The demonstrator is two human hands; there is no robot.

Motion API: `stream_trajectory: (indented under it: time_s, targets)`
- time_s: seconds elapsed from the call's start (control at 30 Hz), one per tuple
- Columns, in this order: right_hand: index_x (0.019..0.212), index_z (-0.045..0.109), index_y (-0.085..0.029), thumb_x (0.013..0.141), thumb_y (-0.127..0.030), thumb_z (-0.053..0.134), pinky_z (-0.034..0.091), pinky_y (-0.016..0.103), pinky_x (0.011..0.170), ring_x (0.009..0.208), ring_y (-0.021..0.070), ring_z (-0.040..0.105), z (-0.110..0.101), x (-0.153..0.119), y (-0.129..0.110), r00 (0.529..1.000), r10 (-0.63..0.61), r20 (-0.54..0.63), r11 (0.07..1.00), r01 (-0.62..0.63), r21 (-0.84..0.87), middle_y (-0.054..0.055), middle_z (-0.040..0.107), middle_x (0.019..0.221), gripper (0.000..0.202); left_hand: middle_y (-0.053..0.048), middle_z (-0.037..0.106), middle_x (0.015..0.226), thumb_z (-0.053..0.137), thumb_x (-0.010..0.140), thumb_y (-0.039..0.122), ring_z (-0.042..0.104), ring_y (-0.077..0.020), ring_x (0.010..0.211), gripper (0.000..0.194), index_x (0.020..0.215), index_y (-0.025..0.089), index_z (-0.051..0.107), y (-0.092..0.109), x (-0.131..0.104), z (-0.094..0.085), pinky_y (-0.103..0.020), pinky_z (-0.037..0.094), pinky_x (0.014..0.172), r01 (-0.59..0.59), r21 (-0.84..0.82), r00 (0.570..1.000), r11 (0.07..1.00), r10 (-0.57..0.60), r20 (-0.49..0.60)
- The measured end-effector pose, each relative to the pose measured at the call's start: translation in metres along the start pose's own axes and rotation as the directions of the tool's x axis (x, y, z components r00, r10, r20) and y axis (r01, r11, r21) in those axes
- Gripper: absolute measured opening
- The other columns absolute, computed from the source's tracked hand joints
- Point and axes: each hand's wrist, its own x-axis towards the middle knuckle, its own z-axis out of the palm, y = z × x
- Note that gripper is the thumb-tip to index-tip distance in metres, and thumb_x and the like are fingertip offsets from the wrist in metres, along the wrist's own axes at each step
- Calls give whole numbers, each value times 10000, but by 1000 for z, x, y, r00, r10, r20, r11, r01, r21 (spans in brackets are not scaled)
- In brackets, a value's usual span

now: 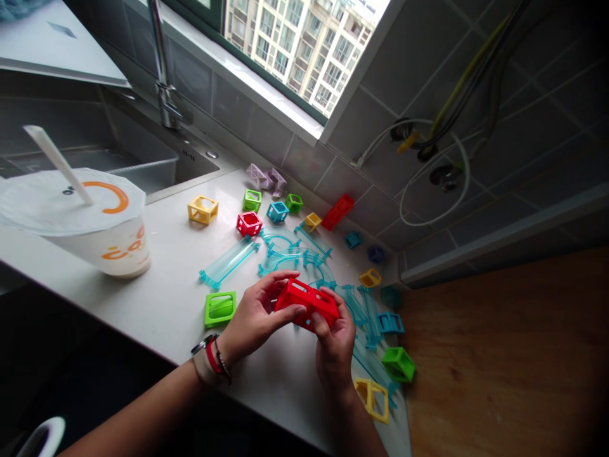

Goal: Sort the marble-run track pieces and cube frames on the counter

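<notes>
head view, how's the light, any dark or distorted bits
Head view: bright daylight at the window; head view: right edge and lower left very dark; head view: cup looks stretched towards the left edge; head view: red block fairly clear.

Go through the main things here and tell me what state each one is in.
Red block: held by the left hand and right hand.
Green block beside the left hand: lying unheld on the counter.
Teal track pieces: spread over the counter.
Cup: covered, straw inserted.
Faucet: running or off, can't tell.
</notes>
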Motion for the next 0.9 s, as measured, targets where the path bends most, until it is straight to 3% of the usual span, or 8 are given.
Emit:
stream_trajectory:
  time_s: [0.47, 0.57, 0.63, 0.7, 0.8, 0.9]
  targets:
    - [1324, 612, -199, 793, -319, 834, 619, 401, 842, 1034, 280, 738, 4, -2, 2, 1000, 9, 5, 999, -9, 45, 128, 714, 1232, 588, -87, 734, 1104, 820, 848, 338, 711, -226, 1001, 544, 1314, 206, 572, -3, 1, -1, -314, 605, 832, -41, 39, 999, 998, 40, 22]
    - [1351, 582, -197, 793, -293, 830, 606, 414, 877, 1015, 269, 744, 8, -2, 0, 1000, 1, 27, 994, -4, 106, 121, 737, 1196, 618, -101, 727, 1115, 785, 876, 370, 718, -244, 1000, 517, 1310, 203, 559, 8, 1, 4, -334, 610, 819, -48, 113, 999, 993, 45, 27]
    - [1364, 569, -198, 813, -295, 811, 588, 420, 912, 1025, 262, 742, 8, 0, -3, 999, 13, 29, 986, -18, 163, 114, 748, 1181, 610, -110, 722, 1140, 750, 902, 386, 719, -261, 1027, 538, 1362, 213, 531, 24, 2, 10, -372, 611, 855, -70, 266, 996, 961, 53, 70]
    - [1364, 573, -195, 839, -317, 782, 574, 423, 935, 1052, 261, 734, 7, 1, -5, 999, 48, 20, 974, -51, 221, 114, 747, 1194, 579, -129, 685, 1276, 756, 895, 393, 683, -288, 1149, 656, 1464, 243, 466, 47, 7, 12, -426, 579, 968, -177, 484, 982, 857, 122, 144]
    - [1339, 603, -198, 844, -332, 771, 586, 377, 881, 1025, 234, 731, 5, 3, -7, 995, 99, -15, 961, -92, 262, 97, 743, 1203, 540, -124, 581, 1462, 779, 873, 392, 592, -303, 1305, 767, 1533, 282, 403, 81, 30, -2, -451, 500, 1091, -363, 715, 926, 597, 319, 204]
    - [1331, 610, -215, 829, -319, 791, 587, 309, 812, 955, 190, 728, 3, 4, -6, 992, 121, -20, 953, -111, 281, 66, 751, 1159, 544, -92, 657, 1355, 769, 878, 352, 672, -272, 1162, 649, 1461, 265, 497, 96, 67, -38, -406, 550, 998, -287, 867, 920, 406, 369, 132]
